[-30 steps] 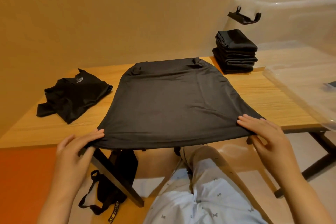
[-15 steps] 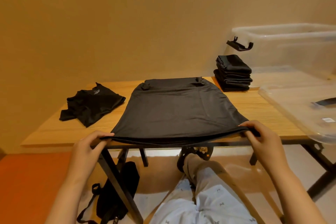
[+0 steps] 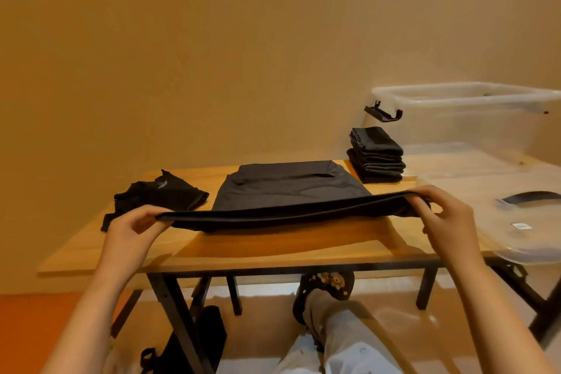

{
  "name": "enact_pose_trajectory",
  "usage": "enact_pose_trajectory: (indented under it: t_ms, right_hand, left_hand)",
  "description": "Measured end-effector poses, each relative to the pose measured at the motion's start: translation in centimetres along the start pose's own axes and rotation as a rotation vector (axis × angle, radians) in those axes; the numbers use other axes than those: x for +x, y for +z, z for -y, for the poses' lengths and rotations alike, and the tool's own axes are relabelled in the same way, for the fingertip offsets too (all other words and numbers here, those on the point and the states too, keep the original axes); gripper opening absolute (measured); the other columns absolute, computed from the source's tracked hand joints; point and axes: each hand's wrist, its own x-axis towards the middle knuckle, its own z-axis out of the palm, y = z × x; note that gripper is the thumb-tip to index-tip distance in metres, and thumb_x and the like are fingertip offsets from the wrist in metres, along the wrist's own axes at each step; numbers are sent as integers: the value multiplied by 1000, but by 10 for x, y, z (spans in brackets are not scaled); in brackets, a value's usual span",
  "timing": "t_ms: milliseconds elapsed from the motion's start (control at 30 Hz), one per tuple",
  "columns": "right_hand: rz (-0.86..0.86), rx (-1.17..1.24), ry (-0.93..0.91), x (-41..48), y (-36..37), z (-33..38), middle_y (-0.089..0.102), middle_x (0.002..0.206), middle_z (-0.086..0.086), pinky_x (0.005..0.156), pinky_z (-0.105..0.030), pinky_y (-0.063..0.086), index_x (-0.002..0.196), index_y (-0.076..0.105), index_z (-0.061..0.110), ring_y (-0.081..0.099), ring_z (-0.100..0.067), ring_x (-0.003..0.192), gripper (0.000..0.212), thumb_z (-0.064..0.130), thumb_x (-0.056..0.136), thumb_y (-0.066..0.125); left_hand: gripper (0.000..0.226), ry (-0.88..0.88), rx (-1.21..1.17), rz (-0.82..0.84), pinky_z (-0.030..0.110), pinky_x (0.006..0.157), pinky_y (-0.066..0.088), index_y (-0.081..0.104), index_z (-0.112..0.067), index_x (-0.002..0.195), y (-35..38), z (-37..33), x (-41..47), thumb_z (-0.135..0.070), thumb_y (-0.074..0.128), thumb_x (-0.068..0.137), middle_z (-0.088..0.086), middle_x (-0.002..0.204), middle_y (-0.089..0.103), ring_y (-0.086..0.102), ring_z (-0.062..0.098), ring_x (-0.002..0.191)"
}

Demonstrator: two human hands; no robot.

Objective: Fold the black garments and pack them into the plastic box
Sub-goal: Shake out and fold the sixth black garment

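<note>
We pinch the garment's near hem at both corners, left hand and right hand curled on the cloth. The hem is raised above the table's middle and the far part lies flat. A folded stack sits at the far right corner beside the box. A second garment lies crumpled near the left edge.

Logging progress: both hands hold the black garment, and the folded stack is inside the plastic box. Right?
Not inside: the head view shows the folded stack on the table beside the plastic box. The left hand and right hand do hold the black garment.
</note>
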Motion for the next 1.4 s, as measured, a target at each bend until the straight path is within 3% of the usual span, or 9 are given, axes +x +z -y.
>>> enact_pose_trajectory:
  t_ms: [200, 367, 533, 700, 800, 1033, 1200, 1300, 1400]
  right_hand:
    - [-14, 27, -22, 42, 2, 11, 67, 94, 2, 77, -7, 49, 106, 66, 20, 62, 4, 86, 22, 4, 91, 60]
    - [-100, 33, -81, 95, -8, 40, 66, 88, 0, 71, -2, 45, 102, 66, 20, 61, 2, 81, 19, 5, 92, 60]
    - [-270, 4, -190, 145, -19, 75, 65, 88, 1, 71, -2, 43, 101, 70, 9, 59, -6, 80, 14, 7, 93, 59]
    - [-319, -53, -199, 155, -24, 84, 68, 91, -1, 63, -8, 43, 103, 72, 11, 60, -14, 83, 16, 14, 94, 58]
    - [-339, -36, -221, 148, -35, 88, 67, 90, -1, 67, -1, 40, 104, 71, 10, 58, -3, 77, 16, 13, 95, 58]
    - [-361, 219, -224, 157, -42, 109, 65, 90, 8, 73, -8, 48, 105, 68, 18, 61, 1, 82, 16, 10, 95, 57]
    - [-137, 203, -19, 175, -9, 80, 68, 89, 7, 74, -19, 50, 94, 70, 19, 62, -4, 87, 10, 12, 91, 63]
    - [204, 119, 136, 179, 24, 42, 69, 89, 4, 77, -26, 53, 87, 72, 19, 64, -9, 89, 8, 14, 89, 66]
    - [507, -18, 216, 182, 60, 14, 70, 86, 4, 70, -21, 53, 83, 72, 21, 66, -11, 85, 9, 17, 89, 67]
  left_hand:
    - [18, -43, -190, -99, 26, 75, 47, 69, -19, 92, 11, -10, 33, -5, 57, 94, 1, 96, 70, 65, 19, 91]
    - [17, -20, -269, -126, 31, 72, 52, 69, -20, 87, 7, -45, 79, -9, 59, 95, 2, 89, 70, 63, 21, 74]
    - [13, 79, -294, -76, 18, 54, 55, 68, -14, 92, -8, -99, 118, -9, 57, 96, 1, 90, 69, 64, 13, 80]
    - [13, 130, -405, -69, 19, 54, 54, 66, -10, 91, -14, -120, 122, -9, 54, 97, 2, 87, 69, 65, 12, 80]
    - [19, 180, -483, -138, 18, 49, 48, 64, -13, 86, -23, -124, 119, -5, 51, 97, 1, 84, 65, 61, 14, 77]
    - [19, 216, -620, -120, 15, 48, 50, 63, -16, 89, -32, -152, 123, -10, 49, 100, -7, 77, 68, 65, 3, 66]
    - [11, -33, -368, 41, 18, 46, 51, 67, -9, 98, -8, -117, 149, -13, 57, 97, 8, 91, 68, 64, 16, 71]
    - [10, -293, -187, 310, 19, 45, 50, 66, -4, 91, 15, -71, 155, -8, 57, 95, 9, 79, 66, 61, 12, 57]
    - [9, -516, -90, 470, 25, 56, 56, 64, -3, 91, 38, -36, 166, -7, 57, 96, 10, 85, 64, 62, 18, 72]
